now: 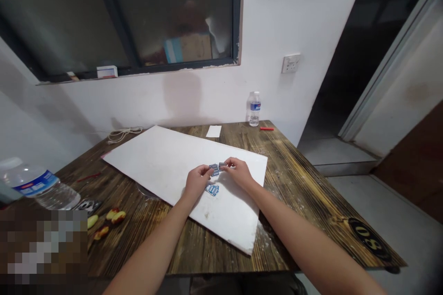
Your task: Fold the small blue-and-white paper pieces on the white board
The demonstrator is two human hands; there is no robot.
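Note:
Over a large white board [166, 154] on the table, my left hand [198, 182] pinches a small blue-and-grey striped piece [214, 169] between thumb and fingers. My right hand [237, 170] grips a smaller dark grey piece [222, 165] just to its right. The two pieces are close together; whether they touch, I cannot tell. On the board below my left hand lies a flat blue-and-white piece [212, 190] with similar stripes. All the pieces are too small to make out their exact kind.
A wooden table [294, 179] carries a small water bottle [254, 109], a red pen-like stick [266, 128], white paper [213, 131] and a coiled cable [122, 134]. At left are a large bottle [41, 184] and several reddish-yellow fruits [116, 215]. A wall with a window stands behind.

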